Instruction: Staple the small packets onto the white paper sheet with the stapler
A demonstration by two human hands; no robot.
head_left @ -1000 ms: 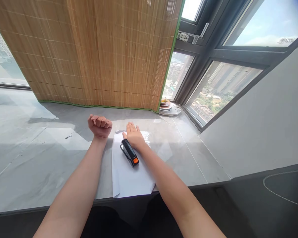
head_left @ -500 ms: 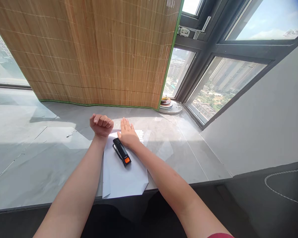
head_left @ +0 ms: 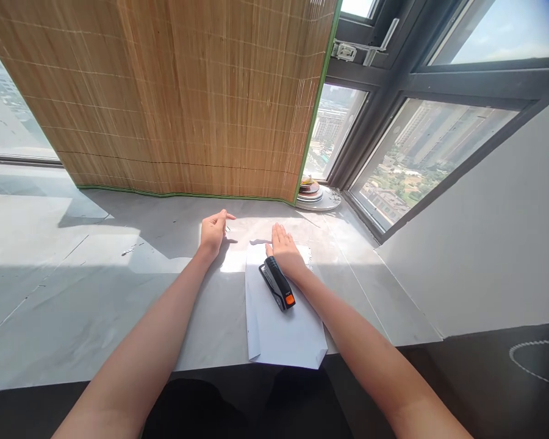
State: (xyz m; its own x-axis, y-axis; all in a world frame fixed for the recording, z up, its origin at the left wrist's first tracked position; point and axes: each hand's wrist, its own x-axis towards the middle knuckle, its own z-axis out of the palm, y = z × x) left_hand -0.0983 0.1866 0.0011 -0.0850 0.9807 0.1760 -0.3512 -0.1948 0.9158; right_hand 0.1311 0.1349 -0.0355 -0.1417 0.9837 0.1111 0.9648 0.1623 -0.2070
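Note:
A white sheet of paper (head_left: 279, 329) lies on the grey stone sill (head_left: 96, 292), its near edge hanging over the front. A black stapler (head_left: 278, 283) with an orange end rests on the paper, angled toward me. My right hand (head_left: 285, 251) lies flat, palm down, on the far part of the paper, right beside the stapler's far end. My left hand (head_left: 213, 230) hovers over the sill to the left of the paper, thumb and forefinger pinched together; whether something tiny sits between them is too small to tell.
A bamboo blind (head_left: 187, 97) with green edging hangs at the back of the sill. A small stack of dishes (head_left: 312, 194) sits in the far corner by the dark window frame (head_left: 393, 85). A grey wall (head_left: 494, 231) bounds the right side.
My left hand went from a loose fist beside the right hand to a pinch farther left and away from the paper. The view shifted; right hand and stapler stayed put on the paper.

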